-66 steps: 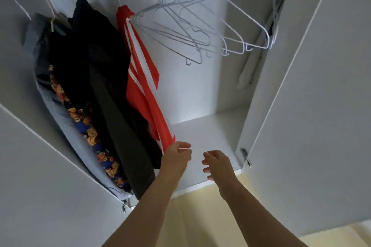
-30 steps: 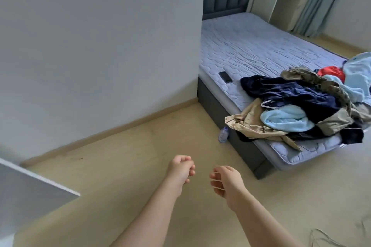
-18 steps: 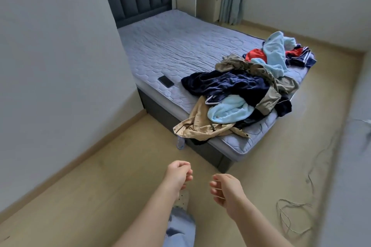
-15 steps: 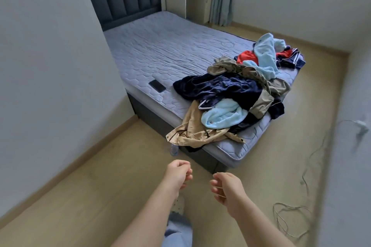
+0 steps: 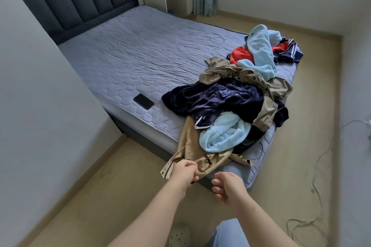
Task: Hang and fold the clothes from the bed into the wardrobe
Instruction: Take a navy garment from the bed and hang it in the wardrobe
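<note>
My left hand (image 5: 183, 172) pinches the tan garment (image 5: 192, 150) hanging over the bed (image 5: 140, 62) edge; my right hand (image 5: 228, 187) hovers empty beside it. Better lift slowly, freeing it from the pile.

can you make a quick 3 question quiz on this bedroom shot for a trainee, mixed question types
1. True or false: the left hand is closed on the hem of the tan garment hanging over the mattress edge.
2. Multiple choice: what lies alone on the mattress, left of the clothes pile? A) a hanger B) a dark phone C) a shoe
3. Fill in: the right hand is open and holds ____.

Key: 1 true; 2 B; 3 nothing
</note>
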The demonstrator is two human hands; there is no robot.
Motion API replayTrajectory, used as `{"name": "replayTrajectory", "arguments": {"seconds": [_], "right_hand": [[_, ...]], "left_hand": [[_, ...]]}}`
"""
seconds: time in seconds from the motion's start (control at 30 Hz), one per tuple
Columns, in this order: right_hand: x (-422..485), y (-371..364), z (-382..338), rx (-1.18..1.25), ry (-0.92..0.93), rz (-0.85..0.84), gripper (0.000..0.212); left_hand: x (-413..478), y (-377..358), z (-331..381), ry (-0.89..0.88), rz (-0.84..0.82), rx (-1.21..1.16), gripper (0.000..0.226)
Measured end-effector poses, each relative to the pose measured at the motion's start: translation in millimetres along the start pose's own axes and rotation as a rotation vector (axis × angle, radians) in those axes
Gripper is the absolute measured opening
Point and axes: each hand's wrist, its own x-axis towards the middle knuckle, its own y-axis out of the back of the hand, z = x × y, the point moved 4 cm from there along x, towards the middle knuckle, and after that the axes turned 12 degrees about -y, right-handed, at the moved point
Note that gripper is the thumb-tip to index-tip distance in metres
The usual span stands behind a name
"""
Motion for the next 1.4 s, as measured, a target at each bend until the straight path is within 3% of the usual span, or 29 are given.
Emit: {"name": "replayTrajectory", "arguments": {"seconds": [0.27,0.7,0.97,1.1,1.2,1.3,1.4], "right_hand": [[55,16,-97,-0.006,-0.036,-0.025,0.018],[208,112,-336,-0.52,-0.006,0.096,0.011],[306,134,-405,-0.719,0.061,0.175,0.039],[355,146,-433,-1.104,0.218,0.416,0.075],[390,143,-451,-1.219,0.267,0.413,0.083],[419,138,-463,-1.23,0.277,0.368,0.066],[425,143,-464,-1.032,0.33,0.411,0.034]], "left_hand": [[91,-43,46,0.038,0.068,-0.007,0.016],[252,-191,97,0.294,0.294,-0.136,0.017],[325,-233,84,0.412,0.323,-0.18,0.015],[352,-259,68,0.454,0.308,-0.176,0.014],[366,-269,56,0.493,0.306,-0.165,0.014],[374,-267,50,0.488,0.31,-0.157,0.013],[373,-259,47,0.507,0.348,-0.194,0.013]]}}
